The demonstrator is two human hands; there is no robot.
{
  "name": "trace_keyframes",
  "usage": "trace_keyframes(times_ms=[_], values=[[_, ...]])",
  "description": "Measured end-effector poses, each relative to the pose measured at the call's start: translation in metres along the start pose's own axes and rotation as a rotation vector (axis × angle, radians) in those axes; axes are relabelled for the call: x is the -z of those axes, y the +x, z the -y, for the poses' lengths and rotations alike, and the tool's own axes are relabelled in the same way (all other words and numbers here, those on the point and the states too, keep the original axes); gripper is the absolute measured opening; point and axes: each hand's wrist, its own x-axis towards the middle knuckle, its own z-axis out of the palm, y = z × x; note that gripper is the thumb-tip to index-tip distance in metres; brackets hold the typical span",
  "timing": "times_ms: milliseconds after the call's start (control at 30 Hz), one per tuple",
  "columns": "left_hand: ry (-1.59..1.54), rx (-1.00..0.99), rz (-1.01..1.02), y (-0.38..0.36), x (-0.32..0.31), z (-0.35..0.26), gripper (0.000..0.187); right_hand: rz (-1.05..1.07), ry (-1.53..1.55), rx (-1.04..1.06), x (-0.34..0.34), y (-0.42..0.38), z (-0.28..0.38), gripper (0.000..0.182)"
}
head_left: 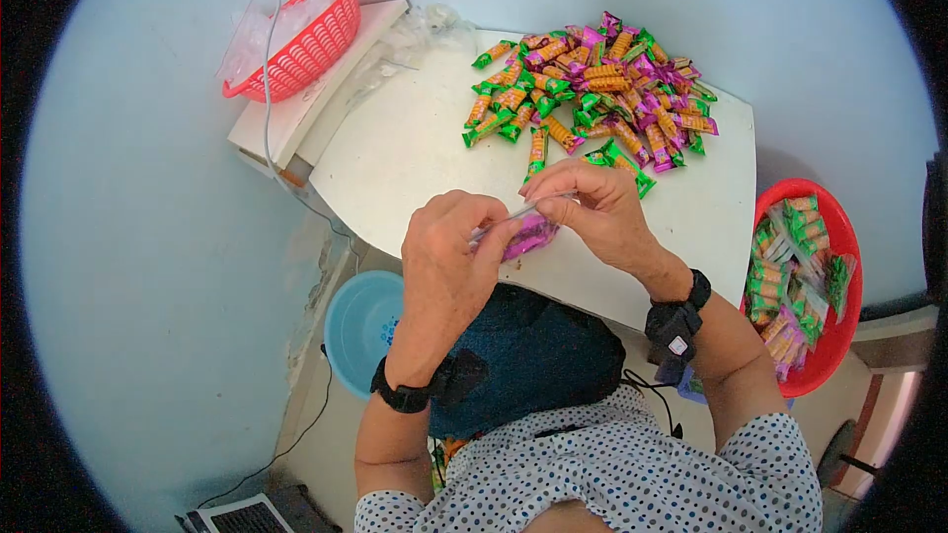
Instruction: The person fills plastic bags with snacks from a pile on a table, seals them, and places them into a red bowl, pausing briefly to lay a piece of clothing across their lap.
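Near the front edge of the white table, both my hands pinch the top edge of a small clear bag with purple packets inside. My left hand is closed on the bag's left end, thumb and fingers together. On the right end, my right hand is closed with its thumb against the fingers. The bag hangs just below my fingertips. Beyond my hands lies a large loose pile of green and purple snack packets, and a few green ones lie close to my right hand.
A red basket with clear plastic bags stands on a white shelf at the upper left. Bagged packets fill a red basin at the right. A blue basin is below the table's left side. A cable hangs at the left.
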Motion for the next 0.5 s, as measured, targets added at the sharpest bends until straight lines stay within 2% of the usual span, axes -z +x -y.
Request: trace_keyframes(times_ms=[367,500], values=[[-0.028,0.080,-0.029,-0.0003,-0.0015,-0.0065,0.019,0.002,0.011,0.027,0.0003,-0.0005,-0.0035,0.006],[0.022,-0.001,-0.018,0.0016,-0.0005,-0.0037,0.019,0.011,0.012,0.053,0.0008,-0.0002,-0.0043,0.005]])
